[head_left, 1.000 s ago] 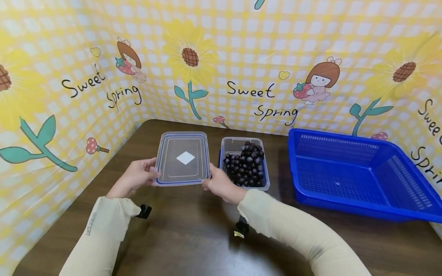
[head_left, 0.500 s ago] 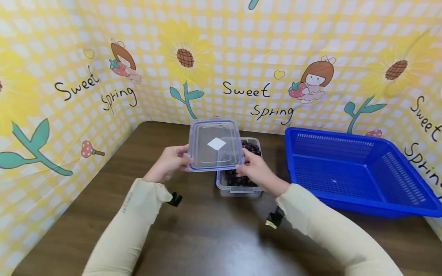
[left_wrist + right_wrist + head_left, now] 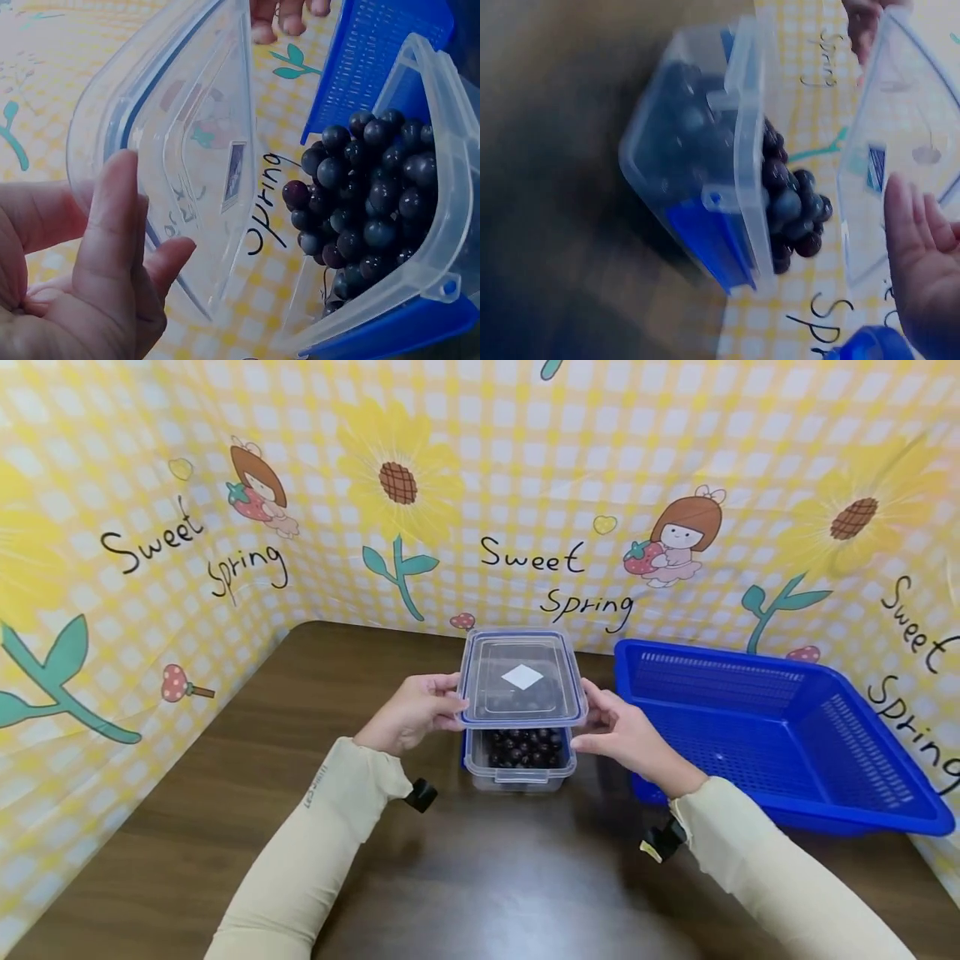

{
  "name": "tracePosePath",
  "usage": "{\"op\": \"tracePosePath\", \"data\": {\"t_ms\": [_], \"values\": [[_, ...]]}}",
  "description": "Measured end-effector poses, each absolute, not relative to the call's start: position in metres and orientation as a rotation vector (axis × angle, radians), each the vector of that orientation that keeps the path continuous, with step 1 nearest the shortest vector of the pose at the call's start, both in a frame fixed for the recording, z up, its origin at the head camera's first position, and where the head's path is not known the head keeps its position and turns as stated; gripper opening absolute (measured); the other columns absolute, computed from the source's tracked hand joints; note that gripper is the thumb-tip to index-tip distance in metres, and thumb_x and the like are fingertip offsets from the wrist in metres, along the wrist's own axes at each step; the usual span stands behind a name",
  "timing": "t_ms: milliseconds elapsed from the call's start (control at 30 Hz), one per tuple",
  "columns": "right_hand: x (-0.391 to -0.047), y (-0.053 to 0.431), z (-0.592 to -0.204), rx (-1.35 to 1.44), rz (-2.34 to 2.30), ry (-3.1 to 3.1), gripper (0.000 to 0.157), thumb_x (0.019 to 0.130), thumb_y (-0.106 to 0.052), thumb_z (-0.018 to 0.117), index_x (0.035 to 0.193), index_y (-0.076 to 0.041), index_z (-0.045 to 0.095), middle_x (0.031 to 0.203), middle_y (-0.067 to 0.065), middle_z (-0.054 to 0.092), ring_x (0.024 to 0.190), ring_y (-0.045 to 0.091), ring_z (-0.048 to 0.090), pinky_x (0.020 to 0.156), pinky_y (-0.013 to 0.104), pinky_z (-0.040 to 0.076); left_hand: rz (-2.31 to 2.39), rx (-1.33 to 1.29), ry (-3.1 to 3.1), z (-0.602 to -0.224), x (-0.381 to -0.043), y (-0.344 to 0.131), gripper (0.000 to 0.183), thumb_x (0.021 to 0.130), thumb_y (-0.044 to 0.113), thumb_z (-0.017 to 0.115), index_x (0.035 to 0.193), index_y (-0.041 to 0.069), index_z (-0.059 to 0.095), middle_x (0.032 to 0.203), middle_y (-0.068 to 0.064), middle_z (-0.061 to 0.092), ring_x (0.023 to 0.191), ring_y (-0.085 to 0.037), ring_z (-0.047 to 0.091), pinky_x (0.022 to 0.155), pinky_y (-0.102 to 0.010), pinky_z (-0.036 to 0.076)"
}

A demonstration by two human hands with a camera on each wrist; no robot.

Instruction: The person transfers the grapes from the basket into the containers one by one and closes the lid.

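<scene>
A clear plastic lid with a blue seal and a white diamond label is held over a clear food container. Dark grapes heap up above the container's rim in both wrist views. My left hand pinches the lid's left edge between thumb and fingers. At the opposite edge my right hand holds the lid, its thumb low near the container's rim. In the left wrist view a gap shows between the tilted lid and the grapes. The lid covers the container's back part in the head view.
A blue plastic basket stands on the brown table to the right of the container. Behind and to the left rises a yellow checked cloth with printed sunflowers. Blue latch flaps hang on the container's sides.
Both hands have carried the lid rightward from beside the container to over it. The grapes, in full view a second ago, are now partly covered by the lid.
</scene>
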State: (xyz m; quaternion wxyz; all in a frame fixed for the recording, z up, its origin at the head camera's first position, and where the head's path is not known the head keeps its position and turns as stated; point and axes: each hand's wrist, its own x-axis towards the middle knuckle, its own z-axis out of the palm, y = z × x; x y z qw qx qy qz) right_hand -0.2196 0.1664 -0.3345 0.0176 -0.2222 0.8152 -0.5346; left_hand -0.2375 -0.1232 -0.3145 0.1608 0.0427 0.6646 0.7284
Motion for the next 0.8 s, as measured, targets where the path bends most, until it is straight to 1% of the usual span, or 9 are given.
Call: {"op": "tracePosePath", "data": {"t_ms": [167,233,367,467,533,600,667,733,800], "values": [[-0.233,0.159,-0.337,-0.722,-1.601,3.021,0.055,0.075,0.001,0.079,0.125,0.01,0.058,0.095,0.02,0.062,0.082,0.027,0.064,0.074,0.024,0.053,2.073,0.195,1.841,-0.303,-0.228,-0.127,0.049,0.092,-0.01,0.051,0.139,-0.013,0.039,0.083,-0.001,0.069,0.063,-0.01,0.065,0.062,-0.023,0.055],[-0.237,0.157,-0.337,-0.727,-1.632,3.186,0.046,0.072,0.0,0.082,0.114,0.01,0.065,0.091,0.02,0.062,0.081,0.03,0.062,0.074,0.023,0.05,2.077,0.222,1.817,-0.297,-0.224,-0.126,0.047,0.092,-0.009,0.051,0.138,-0.014,0.04,0.084,0.0,0.07,0.066,-0.011,0.066,0.063,-0.023,0.056],[-0.242,0.157,-0.333,-0.985,-1.676,3.395,0.037,0.066,0.005,0.083,0.1,0.012,0.068,0.099,0.025,0.058,0.093,0.036,0.055,0.083,0.033,0.044,2.067,0.266,1.802,-0.286,-0.218,-0.125,0.044,0.094,-0.007,0.049,0.136,-0.016,0.04,0.083,0.0,0.07,0.066,-0.011,0.066,0.064,-0.023,0.056],[-0.244,0.157,-0.331,-1.282,-1.748,3.42,0.035,0.063,0.012,0.081,0.095,0.012,0.068,0.102,0.027,0.061,0.099,0.04,0.056,0.092,0.031,0.045,2.051,0.276,1.81,-0.278,-0.215,-0.127,0.043,0.097,-0.003,0.047,0.136,-0.017,0.038,0.08,0.0,0.069,0.063,-0.01,0.064,0.064,-0.022,0.055],[-0.244,0.155,-0.331,-1.416,-1.841,3.395,0.036,0.061,0.017,0.079,0.094,0.012,0.067,0.099,0.027,0.064,0.097,0.041,0.06,0.095,0.029,0.045,2.066,0.271,1.799,-0.274,-0.213,-0.128,0.042,0.099,0.003,0.045,0.136,-0.016,0.038,0.078,0.001,0.067,0.06,-0.009,0.062,0.064,-0.022,0.055],[-0.244,0.154,-0.33,-1.444,-1.99,3.358,0.036,0.06,0.021,0.077,0.094,0.013,0.067,0.095,0.028,0.066,0.096,0.035,0.063,0.094,0.025,0.046,2.111,0.278,1.777,-0.272,-0.212,-0.128,0.042,0.102,0.008,0.041,0.137,-0.015,0.038,0.08,0.0,0.065,0.062,-0.01,0.061,0.066,-0.023,0.055],[-0.243,0.153,-0.329,-1.372,-2.146,3.309,0.035,0.062,0.022,0.075,0.094,0.014,0.067,0.095,0.03,0.066,0.097,0.023,0.065,0.091,0.021,0.047,2.166,0.333,1.799,-0.272,-0.211,-0.125,0.043,0.103,0.011,0.039,0.137,-0.015,0.039,0.087,-0.001,0.065,0.069,-0.009,0.061,0.074,-0.025,0.055],[-0.241,0.153,-0.327,-1.273,-2.329,3.173,0.032,0.066,0.023,0.072,0.097,0.016,0.065,0.096,0.032,0.065,0.096,0.011,0.064,0.087,0.019,0.048,2.202,0.44,1.909,-0.276,-0.212,-0.121,0.041,0.103,0.01,0.042,0.135,-0.014,0.042,0.104,-0.005,0.066,0.083,-0.009,0.062,0.084,-0.027,0.053],[-0.239,0.153,-0.324,-1.188,-2.467,3.018,0.03,0.071,0.021,0.071,0.1,0.019,0.064,0.098,0.032,0.065,0.096,0.003,0.063,0.085,0.019,0.05,2.197,0.584,2.117,-0.283,-0.213,-0.117,0.037,0.1,0.005,0.048,0.132,-0.014,0.048,0.123,-0.008,0.061,0.101,-0.01,0.059,0.094,-0.03,0.048]]}}
